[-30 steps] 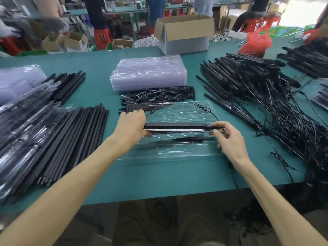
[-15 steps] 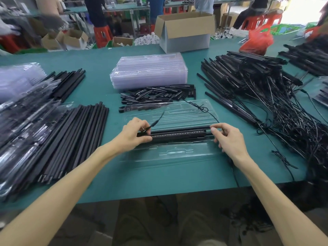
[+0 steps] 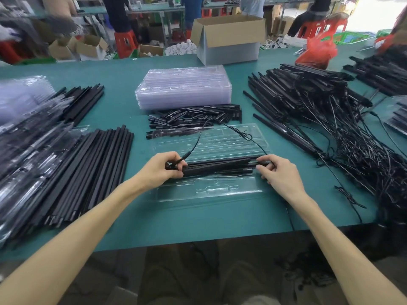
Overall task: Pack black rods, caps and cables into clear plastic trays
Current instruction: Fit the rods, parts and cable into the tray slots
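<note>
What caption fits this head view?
Left hand and right hand grip the ends of a black rod on the clear tray, cable looping behind.

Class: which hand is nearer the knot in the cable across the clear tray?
Right. The right hand grips the rod at one end, below-right of the knot; the left hand holds the other end, farther to the knot's lower left.

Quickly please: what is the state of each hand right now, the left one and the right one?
Left hand: closed, gripping the left end of the black rod over the clear tray.
Right hand: closed, pinching the same rod's right end.
</note>
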Demonstrator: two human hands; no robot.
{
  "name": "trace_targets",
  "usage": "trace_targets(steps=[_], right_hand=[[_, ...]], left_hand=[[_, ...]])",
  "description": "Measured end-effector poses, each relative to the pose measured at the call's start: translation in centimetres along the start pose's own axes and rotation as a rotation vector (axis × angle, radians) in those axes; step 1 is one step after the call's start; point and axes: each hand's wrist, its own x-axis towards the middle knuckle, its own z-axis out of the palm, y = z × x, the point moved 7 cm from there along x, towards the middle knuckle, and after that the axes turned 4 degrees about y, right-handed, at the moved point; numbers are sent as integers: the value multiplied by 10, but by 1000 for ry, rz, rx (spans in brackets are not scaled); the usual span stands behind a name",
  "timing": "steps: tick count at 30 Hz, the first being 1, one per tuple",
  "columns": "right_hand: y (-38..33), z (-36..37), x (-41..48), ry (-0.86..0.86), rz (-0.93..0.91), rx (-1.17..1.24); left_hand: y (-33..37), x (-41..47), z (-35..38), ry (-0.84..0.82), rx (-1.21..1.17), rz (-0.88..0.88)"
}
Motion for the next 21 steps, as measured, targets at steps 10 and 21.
trace_targets(steps=[10,21], right_hand=[[-6,0,-3,4,-1,-57],[-10,-2,-6,8,-4,-76]], left_hand=[[9,1,11,-1,161,103],[6,1,13,-108,172,87]])
